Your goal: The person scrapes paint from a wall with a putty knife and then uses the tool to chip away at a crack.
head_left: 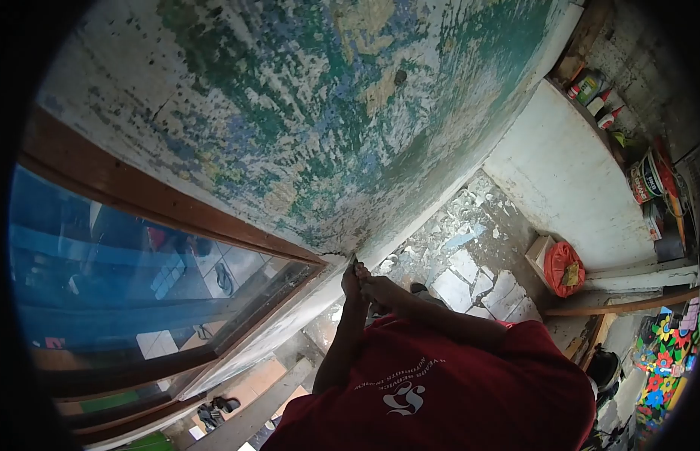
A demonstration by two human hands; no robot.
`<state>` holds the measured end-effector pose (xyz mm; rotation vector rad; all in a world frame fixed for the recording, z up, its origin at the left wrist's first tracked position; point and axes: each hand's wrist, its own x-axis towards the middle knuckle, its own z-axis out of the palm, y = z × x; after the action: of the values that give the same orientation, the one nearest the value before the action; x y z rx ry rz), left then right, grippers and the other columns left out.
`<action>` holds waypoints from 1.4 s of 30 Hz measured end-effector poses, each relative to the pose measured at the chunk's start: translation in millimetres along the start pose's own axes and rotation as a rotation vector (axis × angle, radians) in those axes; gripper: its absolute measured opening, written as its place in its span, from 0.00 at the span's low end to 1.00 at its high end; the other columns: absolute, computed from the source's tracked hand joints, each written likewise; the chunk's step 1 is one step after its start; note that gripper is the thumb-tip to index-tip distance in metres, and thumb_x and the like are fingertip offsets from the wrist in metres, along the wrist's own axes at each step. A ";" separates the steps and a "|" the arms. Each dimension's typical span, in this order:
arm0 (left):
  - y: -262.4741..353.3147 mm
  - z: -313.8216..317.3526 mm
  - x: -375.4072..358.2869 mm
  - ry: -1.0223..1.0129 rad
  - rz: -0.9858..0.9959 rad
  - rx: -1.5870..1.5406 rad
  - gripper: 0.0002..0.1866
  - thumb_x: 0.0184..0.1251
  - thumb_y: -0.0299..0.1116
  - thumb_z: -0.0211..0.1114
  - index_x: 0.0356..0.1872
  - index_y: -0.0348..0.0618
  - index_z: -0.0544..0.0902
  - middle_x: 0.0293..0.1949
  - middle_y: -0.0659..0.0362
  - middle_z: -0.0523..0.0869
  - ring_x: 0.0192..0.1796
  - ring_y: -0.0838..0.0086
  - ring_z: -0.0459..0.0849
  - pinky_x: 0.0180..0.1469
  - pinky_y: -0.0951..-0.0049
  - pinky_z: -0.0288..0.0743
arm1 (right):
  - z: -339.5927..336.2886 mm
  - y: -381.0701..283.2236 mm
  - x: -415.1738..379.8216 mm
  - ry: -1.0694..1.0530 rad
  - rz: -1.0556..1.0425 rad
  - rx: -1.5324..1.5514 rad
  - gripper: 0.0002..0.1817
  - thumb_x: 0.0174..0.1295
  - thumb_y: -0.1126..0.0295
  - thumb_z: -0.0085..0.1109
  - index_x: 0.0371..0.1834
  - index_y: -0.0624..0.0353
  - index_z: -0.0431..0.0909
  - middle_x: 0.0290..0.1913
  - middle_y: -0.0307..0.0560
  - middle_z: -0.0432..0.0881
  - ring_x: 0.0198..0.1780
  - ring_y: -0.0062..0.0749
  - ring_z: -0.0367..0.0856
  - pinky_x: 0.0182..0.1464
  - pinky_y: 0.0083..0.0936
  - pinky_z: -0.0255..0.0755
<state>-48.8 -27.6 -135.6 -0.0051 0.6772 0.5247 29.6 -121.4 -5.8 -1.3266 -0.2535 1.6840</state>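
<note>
My left hand [352, 285] and my right hand [378, 290] are close together at the lower edge of the wall [305, 135]. Both are closed around a thin dark hand tool [354, 260], whose tip points up at the wall beside the window frame corner. Its exact kind is too small to make out, and my fingers hide most of the handle. The wall has patchy green, blue and white paint, flaked and scraped in many places.
On the left is a window with a brown wooden frame [177, 197]. Paint flakes and broken white tiles [503, 292] cover the floor. A red plastic bag [564, 269] sits by a low white wall [568, 173]; bottles [588, 87] and a paint can [646, 180] stand on the right.
</note>
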 end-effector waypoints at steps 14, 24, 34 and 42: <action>-4.3 6.5 6.1 0.132 0.042 -0.117 0.12 0.70 0.35 0.40 0.27 0.43 0.66 0.16 0.65 0.64 0.15 0.84 0.61 0.15 0.84 0.60 | -2.9 -15.2 -5.0 -0.033 0.087 -0.050 0.10 0.56 0.67 0.44 0.27 0.63 0.70 0.13 0.37 0.65 0.09 0.20 0.60 0.10 0.21 0.52; -1.4 7.7 1.0 0.048 0.121 -0.016 0.09 0.70 0.32 0.40 0.30 0.42 0.66 0.21 0.64 0.67 0.16 0.84 0.62 0.16 0.86 0.61 | -4.5 1.2 11.9 -0.013 0.000 -0.030 0.09 0.56 0.67 0.45 0.28 0.62 0.71 0.13 0.37 0.64 0.10 0.20 0.59 0.12 0.22 0.50; -4.2 -4.0 10.8 0.088 0.123 0.004 0.12 0.69 0.37 0.41 0.27 0.45 0.68 0.15 0.70 0.65 0.16 0.84 0.65 0.19 0.83 0.65 | -6.1 -30.4 -12.5 -0.058 0.134 -0.047 0.06 0.57 0.70 0.47 0.31 0.60 0.72 0.18 0.35 0.67 0.15 0.16 0.64 0.14 0.17 0.56; -4.3 1.4 14.4 0.122 0.112 -0.066 0.10 0.68 0.33 0.41 0.31 0.38 0.67 0.19 0.62 0.67 0.17 0.82 0.64 0.18 0.84 0.62 | -9.6 -19.7 -2.7 -0.048 0.110 -0.055 0.06 0.58 0.69 0.46 0.32 0.60 0.71 0.17 0.35 0.66 0.14 0.17 0.62 0.14 0.18 0.55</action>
<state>-36.5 -24.4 -143.8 -0.0614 0.7819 0.6577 48.2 -116.5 5.0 -1.3636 -0.2604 1.8138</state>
